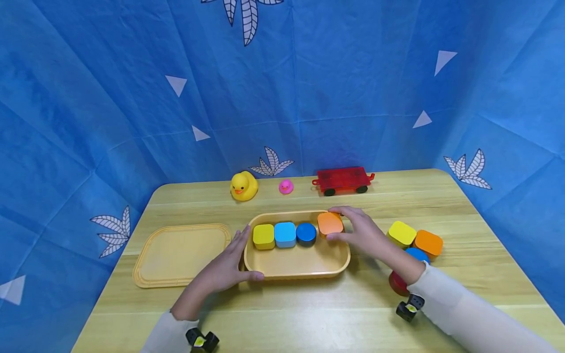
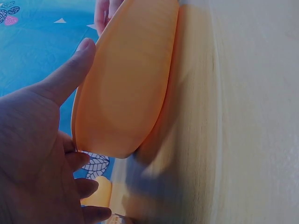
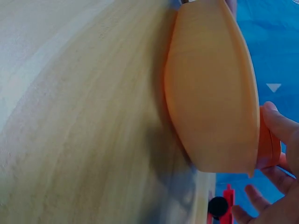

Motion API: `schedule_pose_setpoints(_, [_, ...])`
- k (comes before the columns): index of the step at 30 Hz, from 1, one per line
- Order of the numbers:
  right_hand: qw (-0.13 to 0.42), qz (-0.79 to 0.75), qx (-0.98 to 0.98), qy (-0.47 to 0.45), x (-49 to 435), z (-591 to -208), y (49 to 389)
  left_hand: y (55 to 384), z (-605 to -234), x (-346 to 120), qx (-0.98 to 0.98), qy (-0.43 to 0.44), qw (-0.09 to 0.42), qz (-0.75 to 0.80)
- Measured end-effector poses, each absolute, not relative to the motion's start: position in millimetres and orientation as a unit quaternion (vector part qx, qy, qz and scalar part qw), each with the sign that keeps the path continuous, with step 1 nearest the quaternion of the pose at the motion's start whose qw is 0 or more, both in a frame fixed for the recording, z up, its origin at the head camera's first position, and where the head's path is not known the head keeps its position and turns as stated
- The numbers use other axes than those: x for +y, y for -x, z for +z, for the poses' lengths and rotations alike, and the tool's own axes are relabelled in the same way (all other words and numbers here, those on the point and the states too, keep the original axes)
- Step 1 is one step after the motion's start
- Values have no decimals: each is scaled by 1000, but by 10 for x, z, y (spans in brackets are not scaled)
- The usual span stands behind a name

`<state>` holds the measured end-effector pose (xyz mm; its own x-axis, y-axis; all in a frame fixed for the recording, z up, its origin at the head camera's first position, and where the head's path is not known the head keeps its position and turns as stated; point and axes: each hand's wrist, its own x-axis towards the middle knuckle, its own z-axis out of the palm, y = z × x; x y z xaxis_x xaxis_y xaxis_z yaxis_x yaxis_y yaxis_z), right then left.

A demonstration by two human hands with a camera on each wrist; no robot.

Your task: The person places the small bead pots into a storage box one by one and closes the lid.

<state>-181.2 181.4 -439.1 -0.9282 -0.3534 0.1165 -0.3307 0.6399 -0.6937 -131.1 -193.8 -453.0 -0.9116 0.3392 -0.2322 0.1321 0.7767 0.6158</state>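
A light-orange plastic bin (image 1: pixel 300 264) stands on the table. Inside it, along its far side, are a yellow block (image 1: pixel 264 237), a light-blue block (image 1: pixel 285 235) and a round dark-blue block (image 1: pixel 306 234). My right hand (image 1: pixel 364 233) pinches an orange rounded block (image 1: pixel 330 223) between thumb and fingers at the bin's far right corner. In the right wrist view the orange block (image 3: pixel 268 142) shows past the bin's rim. My left hand (image 1: pixel 225 269) rests against the bin's left end, fingers extended and thumb (image 2: pixel 77 65) touching near its rim.
To the left lies a flat matching lid (image 1: pixel 185 255). Beside my right forearm sit a yellow block (image 1: pixel 401 233), an orange block (image 1: pixel 428 243), a blue one (image 1: pixel 417 254) and a partly hidden red one (image 1: pixel 398 284). Behind are a yellow duck (image 1: pixel 244 186), pink duck (image 1: pixel 286 187) and red wagon (image 1: pixel 342 180).
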Motion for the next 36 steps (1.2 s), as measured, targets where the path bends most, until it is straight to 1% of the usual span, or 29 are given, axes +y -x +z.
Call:
schedule_pose_setpoints(8, [25, -381, 905, 188, 1744, -4475, 1827, 1315, -4536, -1941, 927, -131, 164, 311])
schedule_pose_setpoints(15, [-13, -330, 913, 239, 1669, -4512, 1821, 1313, -4527, -1934, 928, -130, 164, 308])
schedule_pose_setpoints(19, [-24, -321, 915, 243, 1641, -4535, 1813, 1310, -4515, -1929, 927, -129, 166, 310])
schedule_pose_setpoints(30, [-15, -282, 932, 229, 1594, -4552, 1780, 1321, -4536, -1939, 926, -142, 162, 310])
schedule_pose_setpoints(36, [-12, -288, 931, 224, 1584, -4568, 1777, 1323, -4542, -1932, 926, -137, 167, 311])
